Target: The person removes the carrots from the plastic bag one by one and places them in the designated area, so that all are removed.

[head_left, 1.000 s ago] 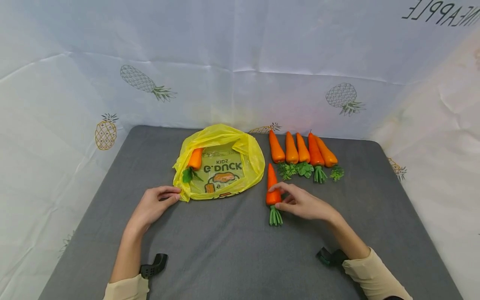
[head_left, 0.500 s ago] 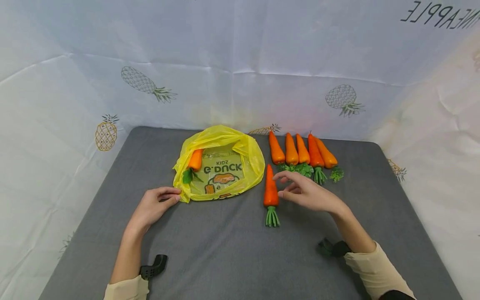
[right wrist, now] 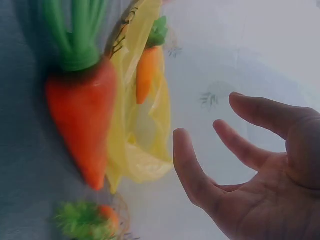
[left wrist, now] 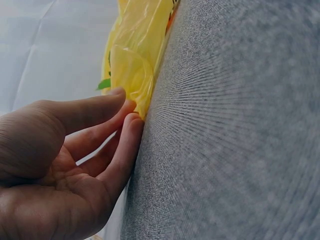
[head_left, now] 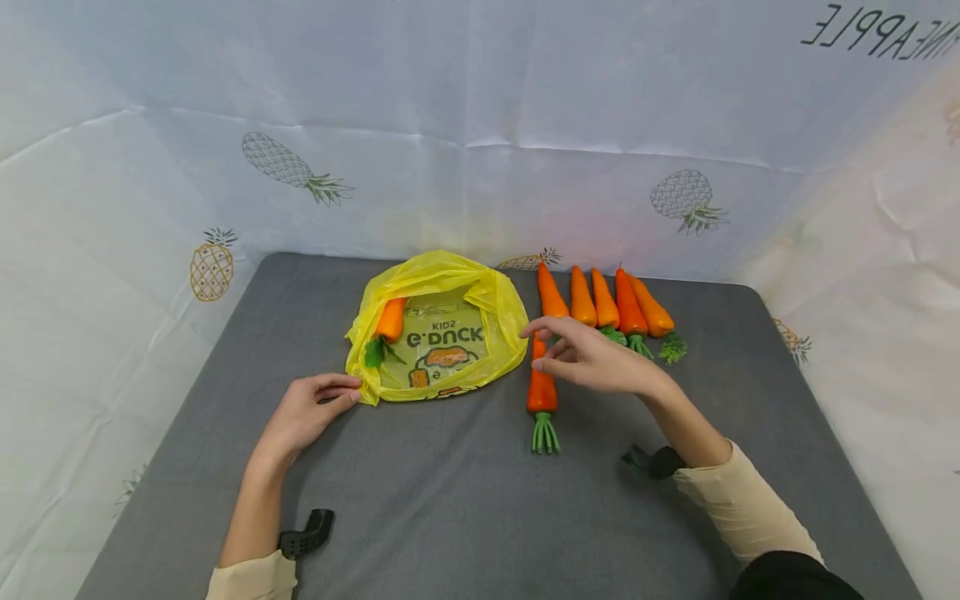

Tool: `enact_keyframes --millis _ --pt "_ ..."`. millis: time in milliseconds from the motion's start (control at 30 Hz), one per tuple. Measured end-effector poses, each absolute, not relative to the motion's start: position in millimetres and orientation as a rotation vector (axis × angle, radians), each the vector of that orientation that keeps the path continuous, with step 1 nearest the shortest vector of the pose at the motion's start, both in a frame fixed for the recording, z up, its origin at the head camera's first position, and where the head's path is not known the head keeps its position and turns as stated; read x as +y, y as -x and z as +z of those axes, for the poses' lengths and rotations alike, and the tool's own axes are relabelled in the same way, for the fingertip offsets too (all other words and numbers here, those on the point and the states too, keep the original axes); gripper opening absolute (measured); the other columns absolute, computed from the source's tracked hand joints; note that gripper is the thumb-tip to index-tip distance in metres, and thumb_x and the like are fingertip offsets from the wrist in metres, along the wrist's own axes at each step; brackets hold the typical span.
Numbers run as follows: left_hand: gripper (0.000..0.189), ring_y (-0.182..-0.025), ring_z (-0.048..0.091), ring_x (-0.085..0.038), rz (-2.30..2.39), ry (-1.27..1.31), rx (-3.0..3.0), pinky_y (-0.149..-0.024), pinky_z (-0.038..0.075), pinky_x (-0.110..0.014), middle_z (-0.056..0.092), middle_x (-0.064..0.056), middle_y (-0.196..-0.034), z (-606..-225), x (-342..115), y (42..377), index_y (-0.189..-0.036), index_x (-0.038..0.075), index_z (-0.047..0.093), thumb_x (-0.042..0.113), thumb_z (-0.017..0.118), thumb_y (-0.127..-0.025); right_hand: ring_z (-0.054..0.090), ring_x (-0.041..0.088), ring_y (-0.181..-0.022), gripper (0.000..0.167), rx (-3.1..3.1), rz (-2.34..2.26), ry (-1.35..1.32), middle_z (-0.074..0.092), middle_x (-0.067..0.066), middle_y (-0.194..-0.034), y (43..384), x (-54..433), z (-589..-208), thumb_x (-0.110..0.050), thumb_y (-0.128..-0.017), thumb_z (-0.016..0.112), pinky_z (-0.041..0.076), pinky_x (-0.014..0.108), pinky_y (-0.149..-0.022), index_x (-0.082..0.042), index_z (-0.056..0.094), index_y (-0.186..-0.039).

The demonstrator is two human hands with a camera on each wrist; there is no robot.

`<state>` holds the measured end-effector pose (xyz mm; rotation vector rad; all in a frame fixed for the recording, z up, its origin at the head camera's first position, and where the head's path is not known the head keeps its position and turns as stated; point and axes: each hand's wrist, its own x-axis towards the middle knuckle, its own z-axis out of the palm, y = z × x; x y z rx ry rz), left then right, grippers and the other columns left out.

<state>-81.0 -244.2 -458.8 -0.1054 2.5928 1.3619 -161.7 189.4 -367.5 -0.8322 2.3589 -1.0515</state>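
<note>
My left hand point(head_left: 315, 408) pinches the near-left corner of a yellow plastic bag point(head_left: 506, 321) between thumb and fingers; the left wrist view shows the fingertips at the bag film point(left wrist: 132, 65). The bag's mouth is spread wide, and one orange toy carrot point(head_left: 392, 319) with green leaves lies inside at the left. Right of the bag, a large red-orange carrot point(head_left: 542, 394) with green stalks lies on the table. My right hand point(head_left: 592, 354) hovers over its tip, fingers spread and holding nothing, apart from the carrot point(right wrist: 85, 115) in the right wrist view.
Several more carrots point(head_left: 581, 300) lie in a row at the back right, some of their green tops hidden behind my right hand. A grey cloth point(head_left: 435, 500) covers the table. White pineapple-print sheeting point(head_left: 480, 192) hangs behind and at the sides.
My right hand has let go of the large carrot, after it shifted slightly left, and has moved forward and left over its tip. The left hand stays at the bag.
</note>
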Motion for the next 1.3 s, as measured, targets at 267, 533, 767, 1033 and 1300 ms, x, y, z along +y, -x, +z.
enact_keyframes --millis 267,533,767,1033,1300 --pt "0.034 -0.124 0.07 -0.031 1.355 0.11 2.59 -0.102 0.054 -0.043 0.076 -0.017 -0.131 -458.9 -244.1 80.8 -0.136 0.005 0.073 0.026 0.069 -0.109 0.066 0.029 -0.119 0.045 2.363 -1.004 0.927 0.058 0.015 -0.141 171.8 163.3 -359.2 -0.022 -0.108 0.07 0.059 0.046 -0.102 -0.015 0.056 -0.15" --pt "0.034 -0.123 0.069 -0.028 1.352 0.111 2.587 -0.094 0.052 -0.027 0.077 -0.016 -0.129 -458.7 -244.5 81.5 -0.135 0.005 0.073 0.025 0.07 -0.109 0.068 0.025 -0.12 0.045 2.327 -1.008 0.982 0.055 0.014 -0.142 182.3 143.5 -353.6 -0.023 -0.109 0.069 0.061 0.045 -0.104 -0.016 0.056 -0.151" --pt "0.034 -0.119 0.07 -0.025 1.348 0.105 2.587 -0.089 0.051 -0.023 0.078 -0.016 -0.128 -459.8 -245.5 82.5 -0.135 0.005 0.073 0.026 0.07 -0.109 0.073 0.029 -0.119 0.044 2.306 -0.994 1.012 0.057 0.016 -0.146 195.0 119.3 -349.8 -0.02 -0.108 0.069 0.061 0.046 -0.105 -0.015 0.056 -0.15" --pt "0.033 -0.118 0.07 -0.024 1.341 0.114 2.586 -0.09 0.052 -0.024 0.078 -0.015 -0.127 -459.2 -245.3 83.0 -0.135 0.006 0.074 0.025 0.07 -0.109 0.066 0.033 -0.133 0.044 2.217 -0.982 1.09 0.059 0.016 -0.149 214.8 85.1 -354.4 -0.019 -0.109 0.068 0.059 0.044 -0.107 -0.009 0.055 -0.15" --pt "0.033 -0.117 0.071 -0.023 1.361 0.098 2.575 -0.086 0.052 -0.02 0.077 -0.016 -0.128 -458.5 -246.6 83.6 -0.134 0.005 0.074 0.024 0.071 -0.108 0.066 0.037 -0.134 0.044 2.186 -0.926 1.092 0.056 0.015 -0.155 230.0 54.3 -364.2 -0.017 -0.109 0.067 0.059 0.042 -0.107 -0.008 0.055 -0.15"
